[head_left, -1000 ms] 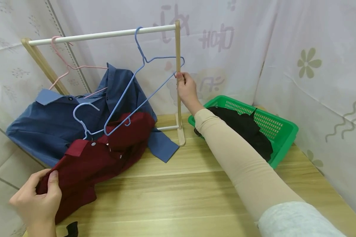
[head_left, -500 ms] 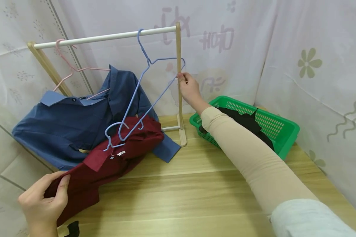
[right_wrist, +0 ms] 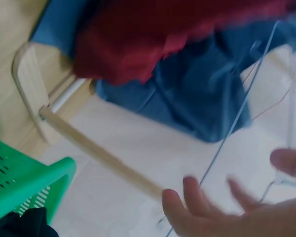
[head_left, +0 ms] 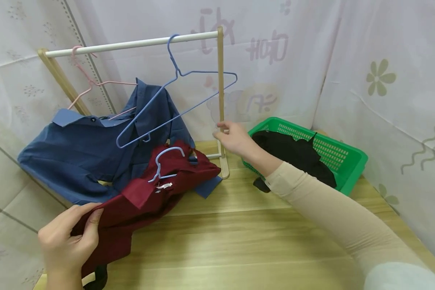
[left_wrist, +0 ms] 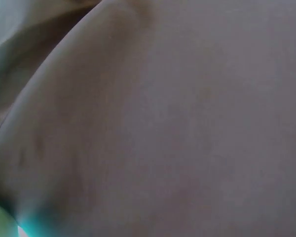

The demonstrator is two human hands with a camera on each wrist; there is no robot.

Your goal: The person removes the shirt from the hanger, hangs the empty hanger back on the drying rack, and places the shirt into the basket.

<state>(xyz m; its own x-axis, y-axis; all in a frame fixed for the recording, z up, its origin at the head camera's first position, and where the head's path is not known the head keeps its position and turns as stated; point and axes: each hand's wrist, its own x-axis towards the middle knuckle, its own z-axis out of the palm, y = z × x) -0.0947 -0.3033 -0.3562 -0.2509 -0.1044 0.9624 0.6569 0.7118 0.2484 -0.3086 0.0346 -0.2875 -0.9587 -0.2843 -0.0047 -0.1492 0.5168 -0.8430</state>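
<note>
My left hand [head_left: 70, 237] pinches the shoulder of a dark red shirt [head_left: 117, 215] between thumb and fingers. A light blue hanger's hook [head_left: 158, 160] sticks out of the shirt's collar. My right hand [head_left: 237, 139] is just beside the rack's right wooden post [head_left: 220, 72]; in the right wrist view its fingers [right_wrist: 193, 195] are spread and hold nothing. An empty blue hanger [head_left: 177, 72] hangs from the white rail [head_left: 130, 44] near that post. The left wrist view is filled by a blurred, close surface.
A blue shirt [head_left: 83, 151] hangs on a pink hanger [head_left: 91, 83] at the rack's left, behind the red shirt. To the right, a green basket [head_left: 355, 169] contains black cloth [head_left: 290, 151]. A black strip [head_left: 97, 278] lies near the front left of the wooden table [head_left: 239, 241].
My right hand has let go of the post and come down. The left hand has brought the red shirt and its hanger rightward. The empty blue hanger has swung.
</note>
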